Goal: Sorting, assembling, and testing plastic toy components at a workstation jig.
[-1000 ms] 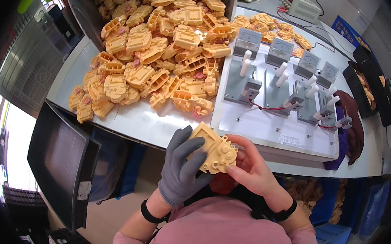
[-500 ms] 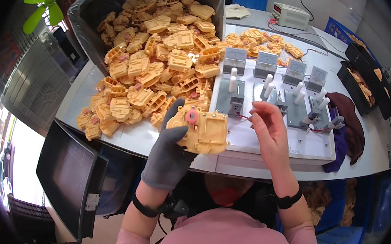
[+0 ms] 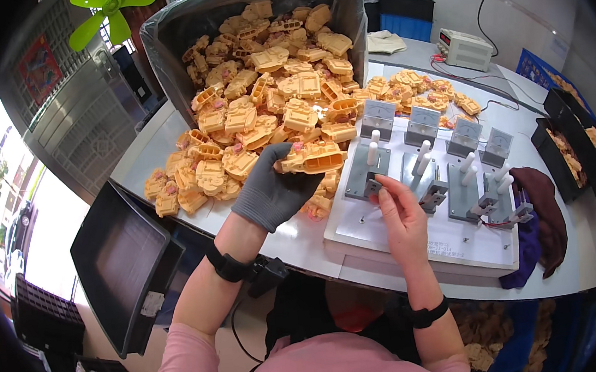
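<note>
My left hand (image 3: 270, 194), in a dark grey glove, grips a yellow plastic housing (image 3: 315, 158); its slotted openings face toward me. It is held in the air beside the heap of similar housings (image 3: 242, 113). My bare right hand (image 3: 405, 220) is closed in a pinch at the small dark block on the front of the leftmost grey test fixture (image 3: 357, 174). Whatever lies between those fingertips is hidden. White upright handles (image 3: 373, 147) rise from this fixture, and a panel meter (image 3: 378, 117) stands behind it.
More grey fixtures (image 3: 464, 200) with meters and white handles line the white board (image 3: 388, 238) to the right. A lined bin (image 3: 168, 63) spills housings onto the table. Brown and purple cloths (image 3: 541, 214) lie at right. A black crate (image 3: 121, 265) stands at left, a power supply (image 3: 467, 49) behind.
My left hand has tilted the housing, so its slotted side shows instead of its broad face. My right hand has moved to the fixture's front block; the red wire at its fingers no longer shows.
</note>
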The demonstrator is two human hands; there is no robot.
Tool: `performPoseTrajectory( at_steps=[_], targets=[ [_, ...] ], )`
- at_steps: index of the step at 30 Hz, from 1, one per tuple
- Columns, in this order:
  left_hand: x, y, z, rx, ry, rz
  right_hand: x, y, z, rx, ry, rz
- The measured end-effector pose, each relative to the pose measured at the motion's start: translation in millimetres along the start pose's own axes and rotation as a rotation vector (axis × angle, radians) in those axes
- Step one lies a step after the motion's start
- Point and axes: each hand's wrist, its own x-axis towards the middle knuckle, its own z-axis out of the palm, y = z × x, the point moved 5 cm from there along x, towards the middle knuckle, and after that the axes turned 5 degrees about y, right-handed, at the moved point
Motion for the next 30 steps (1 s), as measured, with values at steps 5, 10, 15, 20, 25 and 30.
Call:
performPoseTrajectory(
  at_steps=[5, 10, 15, 20, 25, 30],
  targets=[
    [18.2, 2.1, 7.3, 0.084, 0.053, -0.008, -0.4, -3.8, 1.9, 0.02, -0.02, 0.013],
    [29.0, -3.1, 16.6, 0.08, 0.057, -0.044, -1.3, -3.9, 0.5, -0.016, -0.034, 0.007],
    [35.6, -5.1, 14.7, 0.109, 0.057, -0.044, -1.7, -6.0, 0.7, -0.021, -0.032, 0.005],
    [39.6, -5.7, 12.5, 0.101, 0.103, -0.046, -1.1, -6.3, 0.2, -0.03, -0.034, -0.013],
    [47.6, -3.4, 8.4, 0.111, 0.1, -0.088, -0.6, -8.9, -0.2, -0.017, -0.046, 0.003],
    [74.2, 15.9, 37.6, 0.659, 0.111, 0.367, -2.2, -16.6, 0.9, -0.024, -0.165, -0.058]
  ],
)
